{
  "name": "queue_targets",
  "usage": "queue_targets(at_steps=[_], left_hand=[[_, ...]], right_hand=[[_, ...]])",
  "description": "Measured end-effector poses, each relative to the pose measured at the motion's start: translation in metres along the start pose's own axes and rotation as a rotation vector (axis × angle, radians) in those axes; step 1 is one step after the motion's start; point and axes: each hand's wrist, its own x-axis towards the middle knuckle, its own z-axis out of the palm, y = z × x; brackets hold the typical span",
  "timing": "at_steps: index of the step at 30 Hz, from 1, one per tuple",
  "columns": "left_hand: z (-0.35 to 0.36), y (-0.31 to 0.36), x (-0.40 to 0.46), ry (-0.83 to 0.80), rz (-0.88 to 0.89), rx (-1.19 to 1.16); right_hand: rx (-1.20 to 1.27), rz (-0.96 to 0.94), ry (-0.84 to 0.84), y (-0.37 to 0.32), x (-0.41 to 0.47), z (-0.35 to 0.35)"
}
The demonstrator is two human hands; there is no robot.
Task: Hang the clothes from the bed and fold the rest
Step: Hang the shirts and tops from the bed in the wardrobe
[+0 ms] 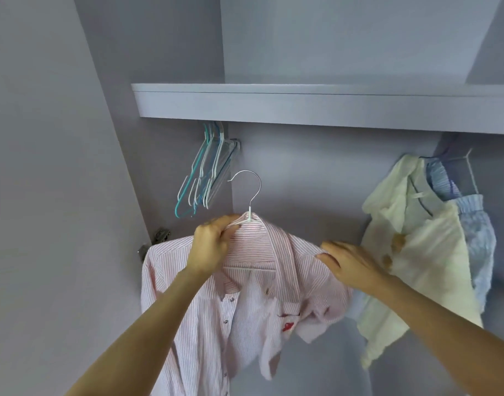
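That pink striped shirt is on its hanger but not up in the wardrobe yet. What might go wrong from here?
The pink striped shirt might slide off the white wire hanger: its right shoulder, under the right hand, looks bunched, and only the left hand grips the hanger's neck. The hook may also snag the cluster of empty teal and white hangers nearby. The hanging cream garment could get crowded or creased.

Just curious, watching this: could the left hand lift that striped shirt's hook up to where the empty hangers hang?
Probably yes. The left hand grips the white hanger at its neck, hook free above the striped shirt. Nothing lies between it and the empty hangers; the rail itself is hidden behind the shelf.
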Motion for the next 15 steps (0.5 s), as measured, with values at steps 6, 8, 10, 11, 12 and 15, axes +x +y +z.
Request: queue_targets(at_steps=[6, 8, 10, 11, 12, 15], left_hand=[[0.045, 0.020, 0.029, -0.105, 0.034, -0.054], [0.063, 0.031, 0.041, -0.178, 0.008, -0.047], [0.079, 0.043, 0.051, -0.267, 0.035, 0.011], [0.084, 0.046, 0.053, -0.287, 0.053, 0.064], [0.090, 0.052, 0.055, -0.294, 0.080, 0.110], [0.096, 0.073, 0.055, -0.178, 0.213, 0.212]], right_hand=[[-0.111, -0.061, 0.163, 0.003, -0.044, -0.013], [-0.112, 0.060, 0.136, 0.008, -0.054, -0.015], [-0.060, 0.268, 0.064, 0.015, -0.065, -0.017], [-0.012, 0.336, 0.086, 0.016, -0.069, -0.015], [0.003, 0.397, 0.128, 0.018, -0.076, -0.014], [-0.047, 0.513, 0.235, 0.018, -0.085, -0.017]])
